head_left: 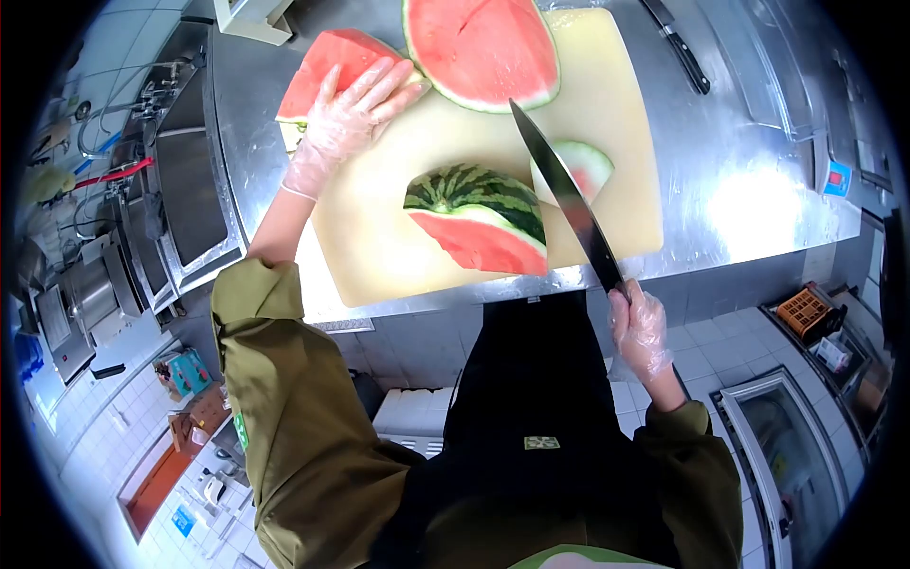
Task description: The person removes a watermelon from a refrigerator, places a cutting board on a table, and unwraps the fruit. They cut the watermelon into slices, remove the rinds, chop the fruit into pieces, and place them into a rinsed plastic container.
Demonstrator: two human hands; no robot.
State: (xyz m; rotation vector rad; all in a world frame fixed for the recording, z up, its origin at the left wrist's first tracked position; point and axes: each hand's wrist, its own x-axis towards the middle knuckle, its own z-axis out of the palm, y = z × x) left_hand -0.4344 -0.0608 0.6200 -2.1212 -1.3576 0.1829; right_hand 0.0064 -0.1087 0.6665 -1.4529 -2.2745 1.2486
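Observation:
My left hand [349,116], in a clear plastic glove, lies with fingers spread against a cut watermelon piece [343,64] at the board's upper left. Gloved as well, my right hand [641,327] grips the handle of a long kitchen knife [569,194], whose blade slants up and left over the cutting board [607,85]. A large watermelon slab [485,47] lies flesh up at the top. Near the board's front edge rests a watermelon chunk with striped rind [479,218]. Partly behind the blade is a small pale rind end [583,169].
A second knife [684,57] with a black handle lies on the steel table [701,161] to the right. Clear plastic containers [768,76] stand at the far right, near a small blue and red device [837,178]. Sinks [190,190] are on the left.

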